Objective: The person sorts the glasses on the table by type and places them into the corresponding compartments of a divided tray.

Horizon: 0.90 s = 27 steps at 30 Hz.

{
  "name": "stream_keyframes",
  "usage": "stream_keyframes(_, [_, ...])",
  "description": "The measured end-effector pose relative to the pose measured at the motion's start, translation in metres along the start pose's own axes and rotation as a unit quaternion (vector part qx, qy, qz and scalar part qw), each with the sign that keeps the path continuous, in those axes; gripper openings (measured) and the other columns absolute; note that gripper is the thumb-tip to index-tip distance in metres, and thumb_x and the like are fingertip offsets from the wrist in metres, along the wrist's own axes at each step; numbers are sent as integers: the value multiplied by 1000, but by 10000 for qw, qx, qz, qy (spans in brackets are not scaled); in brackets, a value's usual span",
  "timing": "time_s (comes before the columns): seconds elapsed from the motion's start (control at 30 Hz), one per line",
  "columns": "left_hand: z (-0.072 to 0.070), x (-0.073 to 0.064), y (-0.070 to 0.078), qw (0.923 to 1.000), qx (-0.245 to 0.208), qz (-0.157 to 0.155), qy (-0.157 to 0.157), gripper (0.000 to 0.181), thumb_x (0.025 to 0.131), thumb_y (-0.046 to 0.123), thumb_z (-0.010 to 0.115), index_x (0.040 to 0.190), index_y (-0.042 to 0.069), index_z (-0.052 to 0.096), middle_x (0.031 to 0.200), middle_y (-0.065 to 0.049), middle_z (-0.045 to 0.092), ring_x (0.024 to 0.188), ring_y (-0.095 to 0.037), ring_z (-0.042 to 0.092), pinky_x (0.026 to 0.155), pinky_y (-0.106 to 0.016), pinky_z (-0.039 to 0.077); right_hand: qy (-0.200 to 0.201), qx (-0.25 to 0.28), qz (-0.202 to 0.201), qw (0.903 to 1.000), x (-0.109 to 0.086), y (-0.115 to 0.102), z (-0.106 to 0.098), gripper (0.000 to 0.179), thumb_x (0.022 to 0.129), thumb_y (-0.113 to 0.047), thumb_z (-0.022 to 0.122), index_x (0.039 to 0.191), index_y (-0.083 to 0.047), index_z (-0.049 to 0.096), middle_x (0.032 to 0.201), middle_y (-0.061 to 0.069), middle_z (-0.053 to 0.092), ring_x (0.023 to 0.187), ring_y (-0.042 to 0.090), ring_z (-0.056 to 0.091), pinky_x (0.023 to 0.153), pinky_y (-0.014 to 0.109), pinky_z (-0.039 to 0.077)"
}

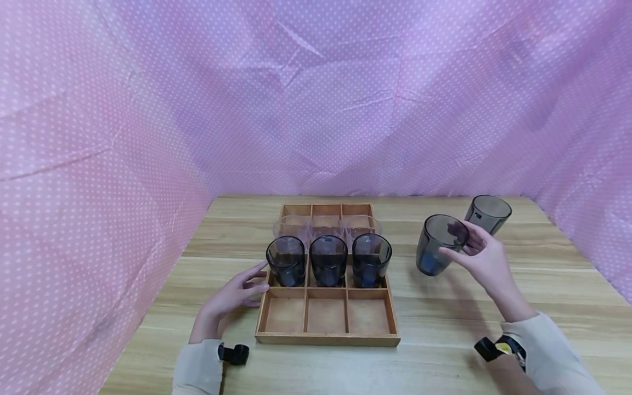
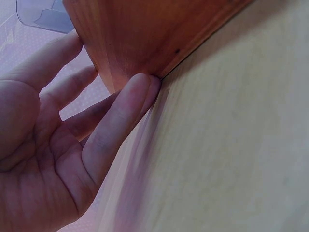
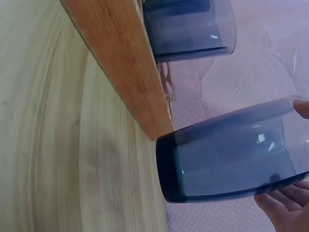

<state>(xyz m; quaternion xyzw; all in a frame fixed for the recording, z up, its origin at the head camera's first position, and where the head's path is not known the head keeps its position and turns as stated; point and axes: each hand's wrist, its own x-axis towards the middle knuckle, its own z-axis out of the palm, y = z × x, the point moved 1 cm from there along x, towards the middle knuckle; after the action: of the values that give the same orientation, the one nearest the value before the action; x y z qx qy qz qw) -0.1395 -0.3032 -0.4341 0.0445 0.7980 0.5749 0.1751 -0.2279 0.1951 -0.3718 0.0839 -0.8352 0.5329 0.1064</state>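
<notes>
A wooden compartment tray (image 1: pixel 328 340) lies on the table. Across its middle row stand three dark grey glasses, one of them the left glass (image 1: pixel 286 262); clear pinkish glasses (image 1: pixel 326 226) show behind them. My left hand (image 1: pixel 237 291) touches the tray's left side with fingers fairly straight, and in the left wrist view its fingertips (image 2: pixel 137 87) rest against the wooden wall. To the right of the tray, my right hand (image 1: pixel 486 260) grips another dark grey glass (image 1: pixel 434 249) between thumb and fingers, tilted and held above the table. Its base shows in the right wrist view.
One more grey glass (image 1: pixel 489 211) stands at the back right, partly behind the right hand. The tray's front row has bare compartments (image 1: pixel 327 311). A pink dotted cloth (image 1: pixel 345 109) hangs behind and beside the wooden table (image 1: pixel 444 351).
</notes>
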Motion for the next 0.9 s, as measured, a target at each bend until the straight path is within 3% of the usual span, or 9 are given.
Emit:
stream_keyframes(0.3, [-1,0,0,10000,-2,-47,23,75,97,24,59,156,8,15,150,-37,23,130,-51,41,88,-47,58,-353,502,-289,9977,-14,-7,-1,60,79,-1,78,133,-6,54,106,-33,63,100,-18,57,82,0,46])
stream_keyframes(0.57, [0,0,0,10000,30,-36,-2,75,98,24,59,156,8,14,150,-37,23,130,-52,41,88,-46,58,-532,530,-540,9957,-26,-20,2,59,77,3,77,131,-3,55,109,-30,65,103,-15,59,84,1,46])
stream_keyframes(0.9, [0,-1,1,10000,-39,-74,-5,76,97,25,59,156,8,13,151,-37,22,131,-54,38,90,-46,57,-864,1003,-806,9879,-38,-35,11,62,74,11,76,132,3,53,114,-23,67,105,-9,62,86,5,49])
